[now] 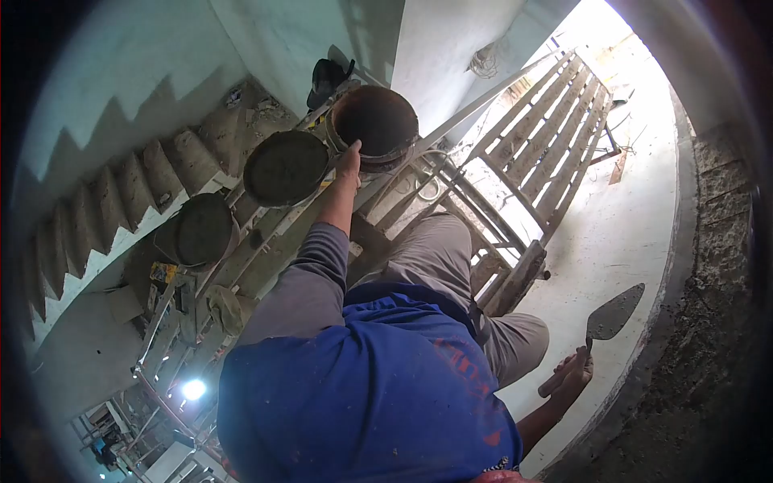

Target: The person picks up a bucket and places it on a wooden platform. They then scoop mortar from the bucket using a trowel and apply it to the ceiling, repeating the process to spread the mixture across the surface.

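**Left hand on the bucket rim, trowel held off to the right**

The left hand [349, 158] reaches out at full arm's length to the round bucket [390, 159]. Its fingertips are hooked over the near rim and the thumb lies outside, which looks like a steadying or pulling hold. How tightly the fingers close is too small to tell.

The bucket stands just beyond the fingers on the scaffold boards. Two shallow pans of grey mortar [286, 167] [203, 231] sit in a row to the left of them, probably lined up to stay within reach.

The right hand [573, 372] is wrapped fully round the handle of a trowel [612, 315]. The blade points up and away from the fingers and lies flat-on to the pale plastered surface [636, 201] beside it, seemingly kept clear of the body while the other hand works.

A slatted wooden frame [547, 133] leans between the two hands. A bare concrete staircase [129, 189] falls away far to the left.
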The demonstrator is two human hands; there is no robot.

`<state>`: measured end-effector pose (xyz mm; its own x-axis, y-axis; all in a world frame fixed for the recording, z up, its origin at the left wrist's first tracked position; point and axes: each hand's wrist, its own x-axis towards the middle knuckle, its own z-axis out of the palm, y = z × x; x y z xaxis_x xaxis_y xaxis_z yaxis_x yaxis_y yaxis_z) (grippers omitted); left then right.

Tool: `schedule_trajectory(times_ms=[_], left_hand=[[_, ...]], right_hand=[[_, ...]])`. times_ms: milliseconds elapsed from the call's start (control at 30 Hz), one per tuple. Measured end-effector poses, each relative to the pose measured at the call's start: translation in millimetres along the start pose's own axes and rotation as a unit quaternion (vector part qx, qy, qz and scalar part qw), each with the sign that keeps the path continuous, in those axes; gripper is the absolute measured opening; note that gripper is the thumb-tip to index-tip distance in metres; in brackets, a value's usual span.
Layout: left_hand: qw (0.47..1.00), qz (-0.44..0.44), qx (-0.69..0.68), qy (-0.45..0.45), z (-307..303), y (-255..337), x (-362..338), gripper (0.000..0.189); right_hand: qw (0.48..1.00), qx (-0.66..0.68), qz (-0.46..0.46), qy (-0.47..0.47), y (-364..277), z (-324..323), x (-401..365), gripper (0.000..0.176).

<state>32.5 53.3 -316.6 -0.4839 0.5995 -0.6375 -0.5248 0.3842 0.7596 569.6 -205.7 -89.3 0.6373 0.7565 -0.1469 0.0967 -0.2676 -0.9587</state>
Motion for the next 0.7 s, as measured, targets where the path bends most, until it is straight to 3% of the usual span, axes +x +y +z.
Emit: schedule_trajectory(times_ms=[100,200,300,333,433,533,633,700], left_hand=[[0.997,-0.021,-0.072,-0.008,-5,-22,53,0.052],[0.996,-0.033,-0.085,0.024,3,-20,58,0.061],[0.991,-0.006,-0.131,-0.025,15,-1,53,0.048],[0.991,0.012,-0.133,-0.001,22,9,47,0.039],[0.985,0.049,-0.164,-0.014,37,41,33,0.043],[0.964,0.055,-0.240,-0.104,46,48,76,0.047],[0.982,0.039,-0.187,-0.004,63,65,43,0.057],[0.991,0.002,-0.128,-0.027,63,52,73,0.065]], right_hand=[[1.000,0.004,0.009,-0.002,3,0,2,0.027],[1.000,-0.002,0.010,0.002,3,-5,3,0.028],[1.000,-0.018,0.000,0.022,-5,-8,3,0.030],[0.999,-0.023,-0.003,0.031,-8,-10,3,0.030],[0.999,-0.041,0.008,0.036,-16,-17,4,0.031],[0.996,-0.062,0.015,0.060,-23,-16,4,0.031],[0.995,-0.065,0.031,0.067,-28,-12,5,0.031],[0.995,-0.071,0.026,0.061,-28,-6,3,0.032]])
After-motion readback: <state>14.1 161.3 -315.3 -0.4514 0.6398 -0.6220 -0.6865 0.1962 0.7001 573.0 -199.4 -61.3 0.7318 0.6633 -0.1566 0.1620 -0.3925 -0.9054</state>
